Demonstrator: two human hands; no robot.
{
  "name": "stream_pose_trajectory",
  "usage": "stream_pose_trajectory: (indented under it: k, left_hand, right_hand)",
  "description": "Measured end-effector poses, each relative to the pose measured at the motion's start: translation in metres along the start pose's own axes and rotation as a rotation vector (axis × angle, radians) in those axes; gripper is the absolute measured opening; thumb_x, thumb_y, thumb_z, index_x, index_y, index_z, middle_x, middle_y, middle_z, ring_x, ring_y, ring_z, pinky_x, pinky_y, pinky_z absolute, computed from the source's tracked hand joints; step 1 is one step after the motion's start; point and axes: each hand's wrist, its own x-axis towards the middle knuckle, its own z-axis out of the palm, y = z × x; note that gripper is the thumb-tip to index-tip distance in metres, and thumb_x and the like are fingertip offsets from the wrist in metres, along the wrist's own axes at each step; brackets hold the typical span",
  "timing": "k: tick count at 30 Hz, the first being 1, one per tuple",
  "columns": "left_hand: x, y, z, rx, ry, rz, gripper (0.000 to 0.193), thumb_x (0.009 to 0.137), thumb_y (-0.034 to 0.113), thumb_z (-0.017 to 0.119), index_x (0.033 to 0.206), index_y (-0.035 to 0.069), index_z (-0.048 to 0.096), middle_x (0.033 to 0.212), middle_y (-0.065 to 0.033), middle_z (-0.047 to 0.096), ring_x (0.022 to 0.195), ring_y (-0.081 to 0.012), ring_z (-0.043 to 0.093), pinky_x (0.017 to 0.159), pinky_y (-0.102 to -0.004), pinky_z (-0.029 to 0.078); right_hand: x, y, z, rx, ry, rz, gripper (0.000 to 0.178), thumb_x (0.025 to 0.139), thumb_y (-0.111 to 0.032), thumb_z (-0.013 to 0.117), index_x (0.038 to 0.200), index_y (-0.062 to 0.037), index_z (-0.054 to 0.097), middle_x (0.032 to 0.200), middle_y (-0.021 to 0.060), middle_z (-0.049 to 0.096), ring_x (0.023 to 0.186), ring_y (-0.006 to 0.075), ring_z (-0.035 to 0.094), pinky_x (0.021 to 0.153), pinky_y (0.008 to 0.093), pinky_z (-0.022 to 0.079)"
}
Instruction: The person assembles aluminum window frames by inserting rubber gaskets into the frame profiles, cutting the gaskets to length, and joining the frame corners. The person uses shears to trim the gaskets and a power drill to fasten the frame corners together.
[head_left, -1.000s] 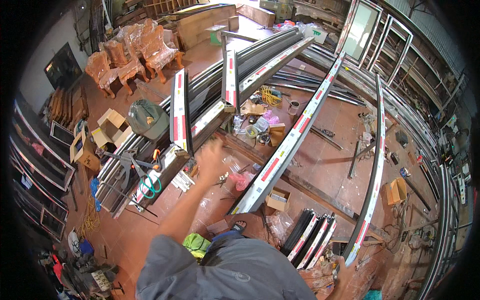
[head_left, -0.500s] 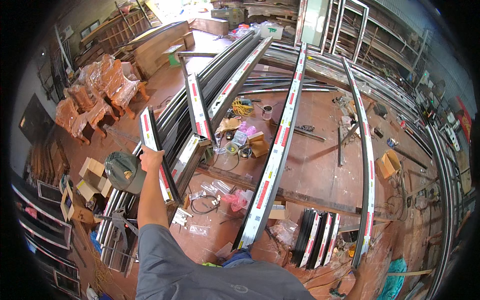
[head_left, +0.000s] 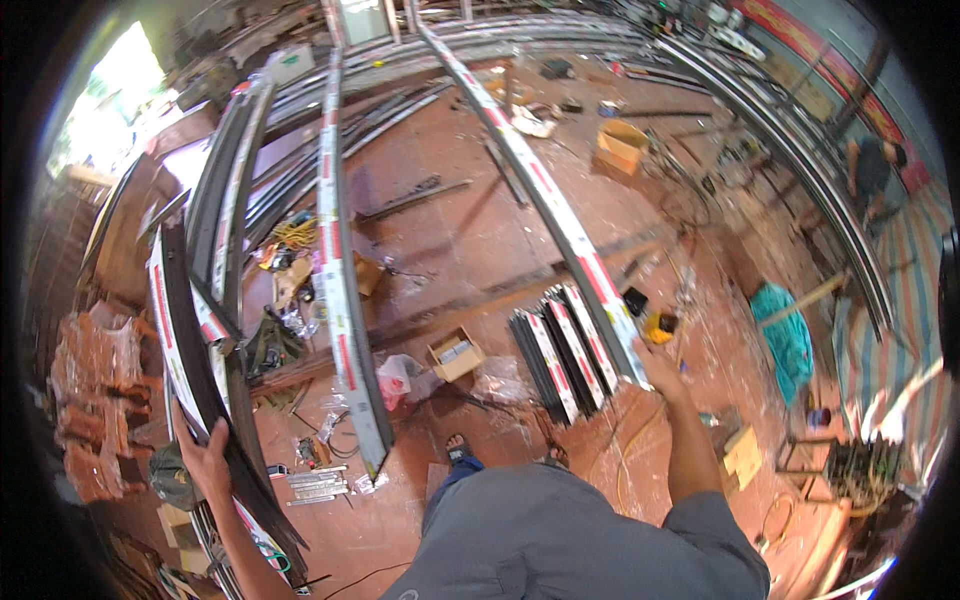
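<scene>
My left hand [head_left: 207, 460] is closed round a dark metal profile [head_left: 185, 330] with a white and red protective strip, at the left. The hand sits on its lower part, thumb raised along the side. My right hand [head_left: 658, 370] grips the near end of a long profile [head_left: 545, 190] of the same kind, which runs away to the far side. Between them another long profile [head_left: 335, 250], untouched, lies with its near end close to my feet. Beside my right hand is a bundle of short profiles [head_left: 565, 355]. A dark green cap [head_left: 175, 475] is next to my left hand.
Under the profiles runs a long dark beam [head_left: 480, 300]. A small open carton [head_left: 456, 355] and plastic bags [head_left: 395, 378] lie on the floor. Wrapped wooden chairs [head_left: 105, 390] stand at the left, a teal cloth [head_left: 783, 340] at the right. A person [head_left: 875, 165] is at the far right.
The view has turned to the right, so the scene has shifted left. My right hand now shows plainly on the right profile's end. My left hand still holds the left profile.
</scene>
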Motion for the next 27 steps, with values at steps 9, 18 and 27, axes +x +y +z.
stream_pose_trajectory:
  k: [9, 18, 27]
  left_hand:
    - [-0.230, 0.111, 0.145, 0.080, -0.582, 0.237, 0.103, 0.066, 0.013, 0.086, 0.157, -0.007, 0.042, 0.151, -0.0269, 0.055, 0.144, -0.0381, 0.051, 0.123, -0.0445, 0.035]
    - [-0.350, 0.128, 0.256, 0.030, -0.925, 0.506, 0.101, 0.062, 0.021, 0.092, 0.151, -0.004, 0.050, 0.121, -0.0249, 0.066, 0.107, -0.0434, 0.065, 0.095, -0.0492, 0.052]
    - [-0.385, 0.143, 0.327, 0.097, -1.147, 0.713, 0.111, 0.055, 0.022, 0.091, 0.156, 0.002, 0.049, 0.133, -0.0220, 0.063, 0.118, -0.0408, 0.062, 0.100, -0.0485, 0.049]
  right_hand:
    - [-0.004, 0.043, -0.032, -0.072, 0.086, 0.018, 0.089, 0.092, -0.080, 0.057, 0.106, 0.0054, 0.077, 0.103, 0.0303, 0.075, 0.096, 0.0410, 0.073, 0.087, 0.0497, 0.053]
    - [-0.037, 0.150, -0.109, 0.385, 0.098, 0.101, 0.060, 0.100, -0.057, 0.069, 0.111, 0.0010, 0.077, 0.096, 0.0099, 0.076, 0.086, 0.0188, 0.071, 0.075, 0.0345, 0.053]
    - [-0.092, 0.183, -0.049, 1.396, 0.223, 0.230, 0.042, 0.109, -0.036, 0.062, 0.129, 0.0008, 0.066, 0.112, 0.0141, 0.074, 0.091, 0.0211, 0.070, 0.083, 0.0363, 0.060]
